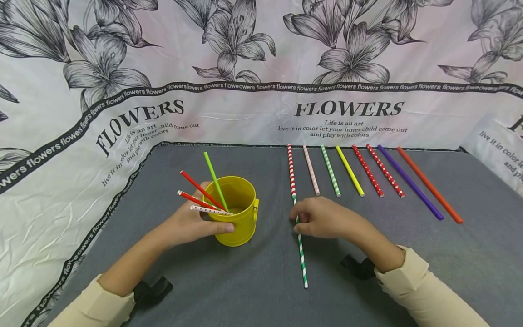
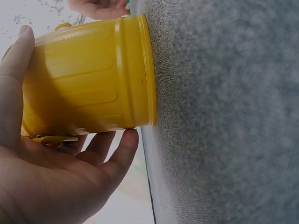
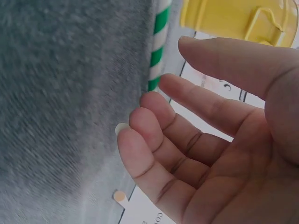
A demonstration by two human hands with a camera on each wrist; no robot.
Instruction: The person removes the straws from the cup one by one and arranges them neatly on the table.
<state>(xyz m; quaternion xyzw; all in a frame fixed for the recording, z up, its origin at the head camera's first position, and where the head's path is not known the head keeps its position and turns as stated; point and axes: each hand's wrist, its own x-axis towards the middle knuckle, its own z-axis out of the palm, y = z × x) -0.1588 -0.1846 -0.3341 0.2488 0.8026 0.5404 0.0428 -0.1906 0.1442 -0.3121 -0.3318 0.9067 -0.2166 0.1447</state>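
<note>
My left hand holds a yellow bucket from its left side, thumb on the near wall and fingers behind. The left wrist view shows the bucket's base at the grey surface. Leaning in the bucket are a lime green straw, two red straws and a white dotted straw. My right hand is over a green-and-white striped straw lying on the table. In the right wrist view, its thumb stands apart from the loosely bent fingers, whose tips are right by that straw.
A red-and-white striped straw lies just beyond the green striped one. Further right are pink, green-and-white, yellow, two red dotted, purple and orange straws. A flower-printed cloth rises behind the grey table.
</note>
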